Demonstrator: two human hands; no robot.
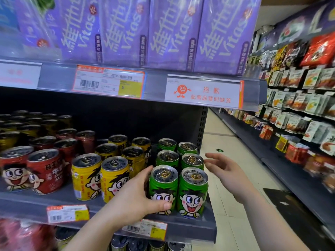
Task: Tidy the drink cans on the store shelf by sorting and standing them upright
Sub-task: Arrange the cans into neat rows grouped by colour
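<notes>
- Up front, the left hand [134,192] wraps the front-left green can [163,189], thumb across its cartoon-face label and fingers [147,171] round its left side; this can stands upright at the shelf [195,227] edge.
- Just beside it stands the front-right green can [193,192], with the same wide-eyed cartoon face.
- Behind them, four more green cans [179,153] stand upright in two columns, pull tabs showing.
- To the right, the right hand [226,171] hovers open, fingers spread, near the green cans but touching none.
- Left of the green group, yellow cans [101,176] with the same face stand upright in rows; further left, red cans [45,173] carry Chinese characters and partly hidden Latin letters.
- Above, purple cartons [172,31] read "Vitas" with large Chinese characters.
- On the upper shelf rail, a price tag [108,84] shows a barcode and "250ml"; a white sign [204,93] bears an orange mascot and "抱歉".
- Across the aisle, snack packets [297,98] hang blurred.
</notes>
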